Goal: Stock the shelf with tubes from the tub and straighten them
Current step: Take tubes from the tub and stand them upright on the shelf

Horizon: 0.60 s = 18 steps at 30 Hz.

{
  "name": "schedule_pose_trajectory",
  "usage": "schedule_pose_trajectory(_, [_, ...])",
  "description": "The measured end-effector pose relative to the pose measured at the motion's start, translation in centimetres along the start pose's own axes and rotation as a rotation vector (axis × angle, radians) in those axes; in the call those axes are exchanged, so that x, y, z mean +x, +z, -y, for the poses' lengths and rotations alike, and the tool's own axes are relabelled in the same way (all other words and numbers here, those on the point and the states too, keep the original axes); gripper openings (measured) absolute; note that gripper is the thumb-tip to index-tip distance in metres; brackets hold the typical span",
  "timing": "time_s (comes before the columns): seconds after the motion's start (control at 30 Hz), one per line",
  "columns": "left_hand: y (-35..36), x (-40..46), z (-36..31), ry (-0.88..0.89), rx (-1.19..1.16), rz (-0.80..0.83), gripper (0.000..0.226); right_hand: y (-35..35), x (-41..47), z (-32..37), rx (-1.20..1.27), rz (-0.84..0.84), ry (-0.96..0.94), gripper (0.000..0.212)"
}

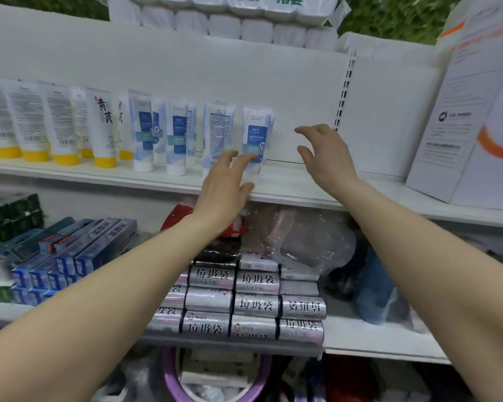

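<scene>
White tube (254, 134) under left fingers (238, 163); right fingers (311, 132) spread loose beside white box (459, 134).

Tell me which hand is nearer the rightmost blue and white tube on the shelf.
Left. The left hand touches the tube; the right hand hovers apart to its right.

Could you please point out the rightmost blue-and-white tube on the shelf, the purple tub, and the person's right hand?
rightmost blue-and-white tube (256, 132): head view, on its blue label.
purple tub (173, 384): head view, on its left rim.
right hand (327, 158): head view, back of hand.
</scene>
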<state>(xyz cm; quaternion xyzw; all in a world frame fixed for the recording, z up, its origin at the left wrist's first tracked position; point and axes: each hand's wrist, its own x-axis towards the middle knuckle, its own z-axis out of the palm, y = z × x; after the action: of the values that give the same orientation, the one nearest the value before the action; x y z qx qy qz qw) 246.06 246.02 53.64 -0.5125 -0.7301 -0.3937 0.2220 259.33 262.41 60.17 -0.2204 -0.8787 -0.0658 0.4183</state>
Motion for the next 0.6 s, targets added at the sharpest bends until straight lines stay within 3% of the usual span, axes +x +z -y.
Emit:
schedule_pose_trajectory(0.3, [1.4,-9.5,-5.2,0.078,-0.125,0.096,0.047,-2.9,-15.6,-0.8,-0.164,0.074,-0.014,0.038])
schedule_pose_trajectory(0.6, [11.0,-20.3,-8.9,0.125,-0.192,0.37,0.044,-1.5,-34.1,-5.8,-0.209,0.296,0.143,0.039])
